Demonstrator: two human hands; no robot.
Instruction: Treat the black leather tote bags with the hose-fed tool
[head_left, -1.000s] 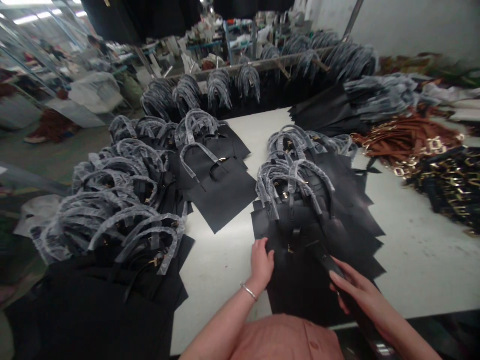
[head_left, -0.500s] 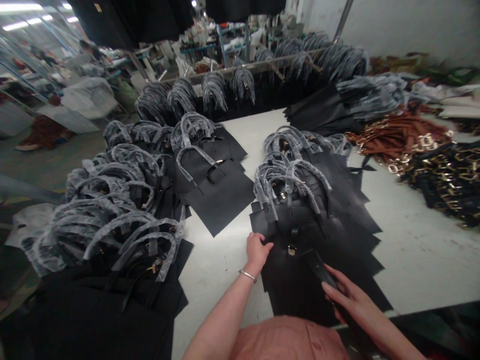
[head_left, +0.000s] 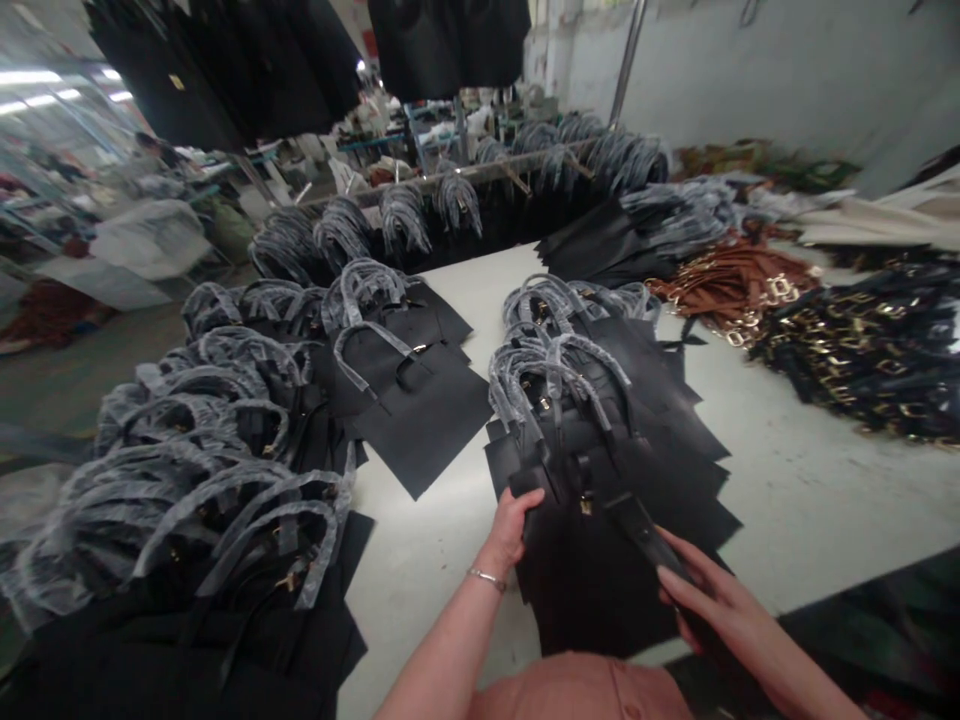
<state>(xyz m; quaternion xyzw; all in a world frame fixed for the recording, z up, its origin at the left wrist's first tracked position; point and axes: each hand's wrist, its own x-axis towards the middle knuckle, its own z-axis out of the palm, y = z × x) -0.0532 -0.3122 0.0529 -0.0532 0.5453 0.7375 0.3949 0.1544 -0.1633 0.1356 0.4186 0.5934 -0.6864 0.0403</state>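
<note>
A stack of black leather bag panels (head_left: 600, 470) with plastic-wrapped handles lies on the white table (head_left: 810, 480) in front of me. My left hand (head_left: 510, 525), a bracelet on its wrist, grips the left edge of the top panel, fingers curled over it. My right hand (head_left: 712, 600) holds a black strap (head_left: 641, 530) that runs from a small gold buckle (head_left: 585, 505) on the top panel toward me; the fingers close along the strap.
More black panels with wrapped handles (head_left: 225, 430) pile up at the left and one lies apart (head_left: 420, 390). Brown straps (head_left: 735, 285) and black gold-buckled straps (head_left: 862, 350) lie at the right. Dark pieces hang overhead. A person (head_left: 157, 160) works far left.
My left hand has slid up and curled onto the top panel's left edge. My right hand stays on the strap. The camera has tilted upward.
</note>
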